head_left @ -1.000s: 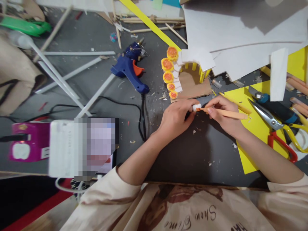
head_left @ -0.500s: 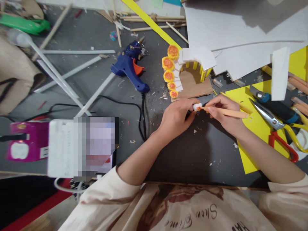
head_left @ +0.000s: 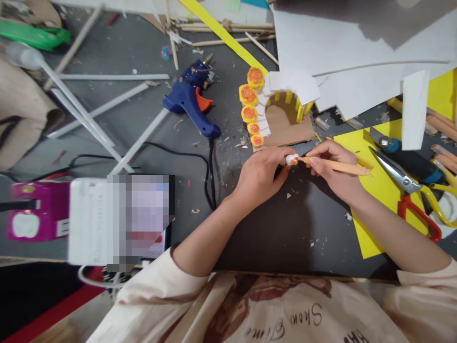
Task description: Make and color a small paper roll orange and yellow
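Pinched between the thumb and fingers of my left hand [head_left: 262, 174] is a small white piece [head_left: 292, 159] with orange colour on its right end. My right hand [head_left: 333, 166] grips a slim orange marker [head_left: 341, 167] like a pen, its tip at the coloured end of the piece; whether it touches, I cannot tell. Just beyond my hands lies a cardboard model [head_left: 289, 125] with white paper steps and short yellow posts. Along its left side runs a row of yellow discs with orange centres [head_left: 249, 113].
A blue glue gun [head_left: 189, 97] with its black cable lies left of the model. On the right, yellow-and-red-handled scissors [head_left: 407, 183] and a utility knife [head_left: 403, 155] rest on a yellow sheet [head_left: 369, 228]. A purple box [head_left: 39, 209] and a pixelated screen [head_left: 148, 209] are at lower left.
More orange shows on the small white piece. My hands stay nearly in place, and the view has shifted very slightly.
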Demonstrator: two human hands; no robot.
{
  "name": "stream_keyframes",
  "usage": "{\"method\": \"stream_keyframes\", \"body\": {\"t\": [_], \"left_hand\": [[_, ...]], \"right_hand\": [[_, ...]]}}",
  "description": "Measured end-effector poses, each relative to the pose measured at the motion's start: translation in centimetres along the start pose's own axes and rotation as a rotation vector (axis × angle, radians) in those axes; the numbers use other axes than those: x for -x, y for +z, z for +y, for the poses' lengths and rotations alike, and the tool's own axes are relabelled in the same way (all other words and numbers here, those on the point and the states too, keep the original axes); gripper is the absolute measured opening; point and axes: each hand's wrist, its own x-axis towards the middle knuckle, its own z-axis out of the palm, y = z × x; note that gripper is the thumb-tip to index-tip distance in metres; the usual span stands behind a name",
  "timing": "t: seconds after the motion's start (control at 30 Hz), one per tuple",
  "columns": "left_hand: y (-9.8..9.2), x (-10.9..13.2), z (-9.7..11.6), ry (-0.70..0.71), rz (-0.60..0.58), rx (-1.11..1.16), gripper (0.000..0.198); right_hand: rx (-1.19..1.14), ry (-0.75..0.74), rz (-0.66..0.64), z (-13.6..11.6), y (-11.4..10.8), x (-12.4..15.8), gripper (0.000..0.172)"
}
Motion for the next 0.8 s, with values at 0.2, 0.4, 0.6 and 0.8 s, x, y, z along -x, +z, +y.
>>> {"method": "stream_keyframes", "body": {"t": [0.2, 0.4, 0.6, 0.8], "left_hand": [[0.04, 0.04, -0.02, 0.009, 0.017, -0.004, 0.019], [0.01, 0.09, 0.02, -0.001, 0.003, -0.018, 0.02], [-0.07, 0.05, 0.05, -0.025, -0.022, -0.022, 0.021], [-0.18, -0.02, 0.1, -0.054, -0.052, -0.016, 0.021]], "right_hand": [[-0.004, 0.003, -0.005, 0.12, -0.07, 0.17, 0.024], [-0.022, 0.002, 0.008, 0.27, -0.1, 0.14, 0.023], [-0.025, 0.023, 0.02, 0.65, -0.12, 0.18, 0.026], [-0.01, 0.025, 0.048, 0.73, -0.04, 0.25, 0.029]]}}
